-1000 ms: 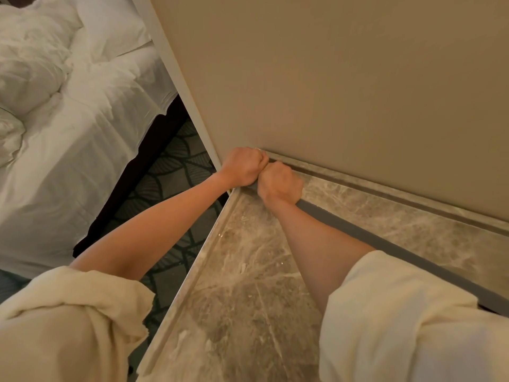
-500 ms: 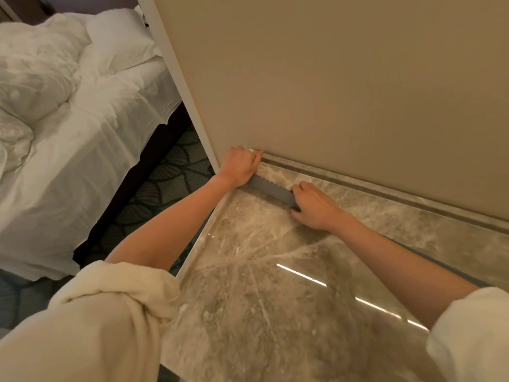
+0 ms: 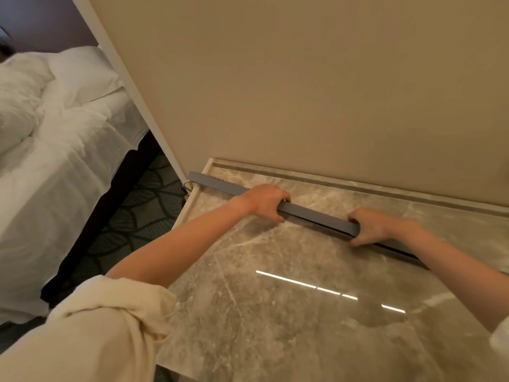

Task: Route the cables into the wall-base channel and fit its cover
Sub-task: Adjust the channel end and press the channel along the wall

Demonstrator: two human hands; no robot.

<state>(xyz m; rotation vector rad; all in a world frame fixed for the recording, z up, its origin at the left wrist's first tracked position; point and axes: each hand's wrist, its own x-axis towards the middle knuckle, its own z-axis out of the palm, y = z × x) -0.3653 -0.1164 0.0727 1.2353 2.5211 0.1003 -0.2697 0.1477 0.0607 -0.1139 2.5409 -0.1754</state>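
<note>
A long grey channel cover [image 3: 316, 215] lies at a slant across the marble floor [image 3: 275, 312], a short way out from the wall base [image 3: 358, 186]. My left hand [image 3: 265, 201] grips it near the middle, fingers curled over its top. My right hand [image 3: 371, 226] is closed around its right end. The cover's left end [image 3: 201, 179], with a toothed edge, reaches the wall corner. A dark channel strip [image 3: 399, 256] runs on to the right below my right forearm. A small pale cable loop [image 3: 186, 186] shows at the corner; any cables inside the channel are hidden.
The beige wall [image 3: 303, 92] rises right behind the marble skirting. A bed with white sheets [image 3: 55, 161] stands to the left across a strip of patterned carpet [image 3: 132, 216]. The marble floor has a raised edge [image 3: 190, 205] on its left side.
Both hands have moved right along the cover, from the wall corner to its middle and right end. The view has shifted, and the cover's left end is now uncovered.
</note>
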